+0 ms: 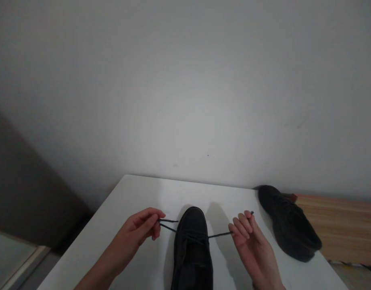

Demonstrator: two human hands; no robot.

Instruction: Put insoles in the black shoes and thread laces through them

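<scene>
A black lace-up shoe [195,219] stands on the white table [143,189], toe pointing away from me. On its left, my left hand [143,227] pinches one end of the black shoelace [168,228]; a short tip sticks out past the fingers toward the shoe. To the right, my right hand [249,237] is closed around the other lace end, whose tip shows above the thumb. Both lace ends are drawn out sideways from the shoe, and the right stretch looks taut. Lacing crosses the shoe's front; the heel is cut off by the lower edge of the view.
A second black shoe [290,221] rests at the table's right side, lying at an angle. Beyond it is a wood-grained surface [342,225]. A grey-white wall [191,96] rises behind the table. A dark panel [25,173] stands at the left.
</scene>
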